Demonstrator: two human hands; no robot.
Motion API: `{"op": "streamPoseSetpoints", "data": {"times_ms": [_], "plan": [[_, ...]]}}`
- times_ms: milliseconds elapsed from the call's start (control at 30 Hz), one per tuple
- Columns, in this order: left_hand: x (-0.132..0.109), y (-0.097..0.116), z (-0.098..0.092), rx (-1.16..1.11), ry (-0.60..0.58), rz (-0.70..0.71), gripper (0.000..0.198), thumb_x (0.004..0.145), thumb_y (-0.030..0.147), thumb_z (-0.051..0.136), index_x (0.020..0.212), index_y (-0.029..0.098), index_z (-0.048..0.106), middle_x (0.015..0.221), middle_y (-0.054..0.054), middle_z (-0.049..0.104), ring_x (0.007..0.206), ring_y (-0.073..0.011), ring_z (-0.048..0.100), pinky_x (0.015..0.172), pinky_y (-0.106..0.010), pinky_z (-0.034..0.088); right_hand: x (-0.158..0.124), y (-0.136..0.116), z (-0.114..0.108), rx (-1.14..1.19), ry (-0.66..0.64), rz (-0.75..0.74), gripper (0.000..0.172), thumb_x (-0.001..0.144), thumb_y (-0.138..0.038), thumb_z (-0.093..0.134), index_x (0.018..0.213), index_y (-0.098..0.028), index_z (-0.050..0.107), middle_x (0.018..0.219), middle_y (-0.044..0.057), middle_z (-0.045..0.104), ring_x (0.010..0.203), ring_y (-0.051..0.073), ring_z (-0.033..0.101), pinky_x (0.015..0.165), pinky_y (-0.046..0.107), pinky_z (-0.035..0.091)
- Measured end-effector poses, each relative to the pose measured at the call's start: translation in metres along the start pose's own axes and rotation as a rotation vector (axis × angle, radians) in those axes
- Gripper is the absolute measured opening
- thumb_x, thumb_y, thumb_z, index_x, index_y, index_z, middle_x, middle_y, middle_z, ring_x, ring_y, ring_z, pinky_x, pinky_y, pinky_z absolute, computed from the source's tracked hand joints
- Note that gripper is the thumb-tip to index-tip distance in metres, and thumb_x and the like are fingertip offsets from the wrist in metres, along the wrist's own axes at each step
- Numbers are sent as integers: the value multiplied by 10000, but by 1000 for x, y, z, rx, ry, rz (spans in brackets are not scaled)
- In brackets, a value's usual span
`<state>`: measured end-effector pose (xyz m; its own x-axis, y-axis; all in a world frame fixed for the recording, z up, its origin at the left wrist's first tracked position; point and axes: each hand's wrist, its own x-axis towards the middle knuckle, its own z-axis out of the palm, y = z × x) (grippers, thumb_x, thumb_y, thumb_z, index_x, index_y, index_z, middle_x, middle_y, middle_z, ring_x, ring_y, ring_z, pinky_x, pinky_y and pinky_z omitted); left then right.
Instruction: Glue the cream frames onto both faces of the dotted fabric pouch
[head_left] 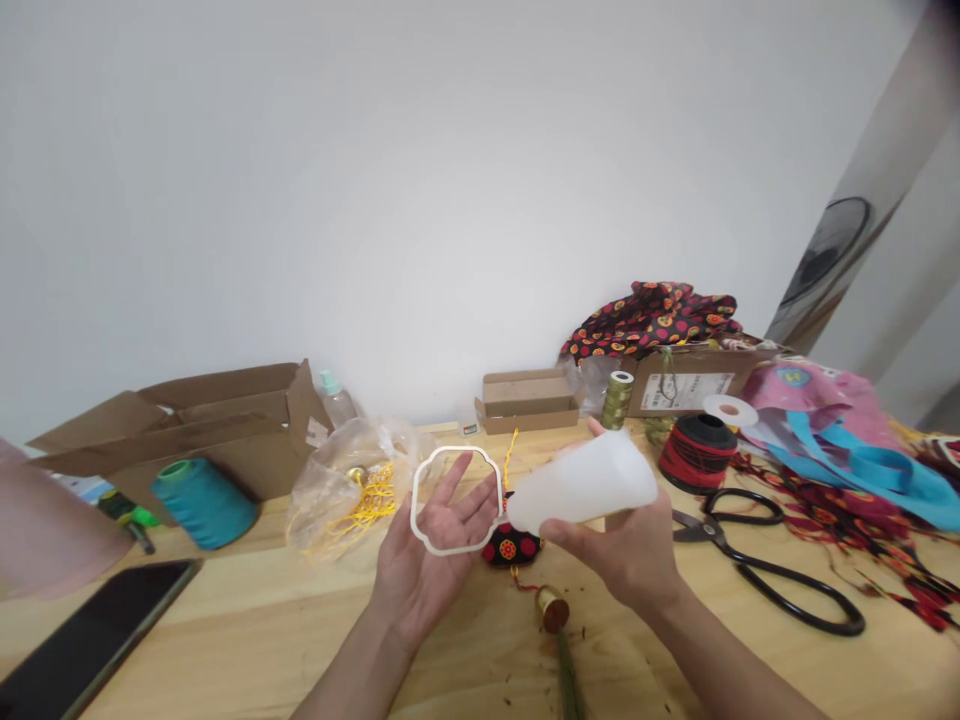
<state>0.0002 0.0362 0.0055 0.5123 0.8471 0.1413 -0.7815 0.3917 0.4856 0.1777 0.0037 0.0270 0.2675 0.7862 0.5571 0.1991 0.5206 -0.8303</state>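
Note:
My left hand [431, 575] is palm up with its fingers stretched out behind a white scalloped frame [415, 515], which seems to rest against it. The palm shows through the frame's opening. In my right hand [637, 550] is a white translucent bottle [589, 480], tilted so its narrow end points left at the frame's right edge. Whether the two touch, I cannot tell. Below and behind them lies a black sachet [508, 548] with red and yellow flowers, partly hidden. A red cord joins it to a gold bell-shaped cap [553, 608] with a green tassel [568, 670].
Black-handled scissors [720, 540] and a red-black thread spool [697, 453] lie right. A teal thread cone [204, 503], phone [94, 640] and plastic bag [322, 490] are left. Cardboard boxes [529, 400] line the wall; pink-blue fabric [847, 440] is at far right.

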Motion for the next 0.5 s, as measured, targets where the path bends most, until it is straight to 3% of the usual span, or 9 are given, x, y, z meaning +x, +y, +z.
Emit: {"op": "streamPoseSetpoints", "data": {"times_ms": [100,200,267,367,500], "plan": [[0,0,-1,8,-2,5,810,716,442,562,1362,160,161,1166,-194,544,1067,-239,538,925,-337,375,-1,-1,1,-5,-16,-32,402,453,-403,788,767,-196,648,830,79,670,775,255,620,895,466,415],[0,0,-2,-3,-11,4,812,712,444,563,1361,164,164,1173,-189,542,1077,-239,530,930,-343,370,-2,0,1,10,60,0,514,450,-397,792,882,-180,620,828,78,668,800,258,618,871,458,432],[1,0,-3,-2,-10,3,817,704,450,570,1358,164,174,1165,-188,547,1072,-242,532,929,-346,369,-2,1,1,35,44,14,584,461,-387,791,967,-176,591,805,65,668,800,254,622,861,457,438],[2,0,-1,9,15,10,812,702,455,569,1356,161,186,1146,-184,558,1063,-241,538,928,-349,366,-2,0,2,37,-24,-17,496,454,-381,794,878,-185,627,821,70,664,822,261,616,879,462,424],[2,0,3,30,51,14,809,706,447,570,1356,160,183,1135,-179,565,1055,-238,541,924,-349,362,-2,-3,2,25,-7,-18,441,441,-376,800,812,-196,643,822,67,670,827,262,613,900,466,411]]}}
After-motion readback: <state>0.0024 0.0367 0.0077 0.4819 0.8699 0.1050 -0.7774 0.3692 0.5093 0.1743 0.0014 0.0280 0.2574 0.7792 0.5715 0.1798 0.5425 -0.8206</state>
